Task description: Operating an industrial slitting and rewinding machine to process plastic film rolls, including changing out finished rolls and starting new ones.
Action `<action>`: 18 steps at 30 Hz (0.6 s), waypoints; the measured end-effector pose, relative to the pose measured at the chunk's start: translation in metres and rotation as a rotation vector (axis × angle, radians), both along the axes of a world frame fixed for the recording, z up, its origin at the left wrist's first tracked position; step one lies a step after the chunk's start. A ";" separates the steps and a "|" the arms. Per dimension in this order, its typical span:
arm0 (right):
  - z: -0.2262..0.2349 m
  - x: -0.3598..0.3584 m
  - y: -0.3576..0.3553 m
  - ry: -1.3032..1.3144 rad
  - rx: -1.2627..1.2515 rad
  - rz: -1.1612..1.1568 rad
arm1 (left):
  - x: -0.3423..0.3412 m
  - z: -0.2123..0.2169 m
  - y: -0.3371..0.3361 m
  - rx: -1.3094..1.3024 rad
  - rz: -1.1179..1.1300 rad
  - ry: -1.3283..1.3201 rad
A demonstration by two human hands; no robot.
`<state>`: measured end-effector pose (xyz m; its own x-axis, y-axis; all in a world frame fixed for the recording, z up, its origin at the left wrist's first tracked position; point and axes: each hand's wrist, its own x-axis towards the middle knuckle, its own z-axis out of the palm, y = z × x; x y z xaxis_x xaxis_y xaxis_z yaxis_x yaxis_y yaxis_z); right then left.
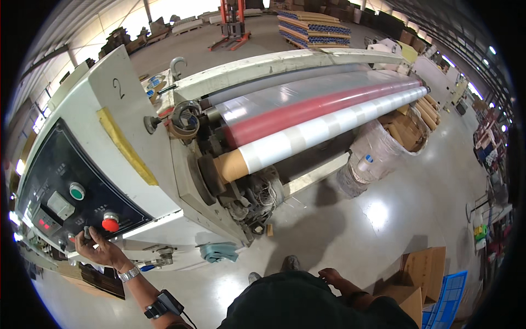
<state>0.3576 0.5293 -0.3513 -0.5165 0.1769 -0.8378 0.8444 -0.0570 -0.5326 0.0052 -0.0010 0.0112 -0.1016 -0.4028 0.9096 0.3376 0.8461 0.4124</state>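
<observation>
At the dark control panel [60, 170] on the machine's left end, my left hand [103, 251] is closed, thumb and fingers round a small knob [87, 232] they partly hide. A red push button [110, 222] sits just right of those fingers, and a green button [76, 191] is farther up. My right hand [332, 277] hangs beside my body with fingers loosely apart and nothing visible in it. Across the machine lies a long roll of white banded film [323, 131] on a brown cardboard core [233, 166]. Behind it runs a red roller [318, 112] under clear film.
A teal cloth [219, 251] hangs at the machine's lower edge. Beyond the roll stands a plastic-lined bin [364, 156] holding cardboard tubes. An open carton [426, 268] and a blue plastic crate [446, 299] are at my right. Stacked tubes [313, 30] and an orange lift [233, 24] stand far back.
</observation>
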 end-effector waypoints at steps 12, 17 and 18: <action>0.005 -0.001 0.004 -0.004 -0.070 -0.082 | 0.001 0.001 -0.002 0.002 -0.010 -0.001; 0.012 -0.004 0.001 0.001 -0.071 -0.097 | 0.001 0.002 -0.001 0.001 -0.019 0.009; 0.011 -0.004 0.001 0.007 -0.074 -0.095 | 0.001 0.002 0.000 -0.016 0.000 0.012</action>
<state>0.3539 0.5304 -0.3400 -0.5059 0.1631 -0.8470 0.8298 -0.1761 -0.5295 0.0059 -0.0012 0.0132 -0.0906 -0.3879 0.9172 0.3428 0.8526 0.3944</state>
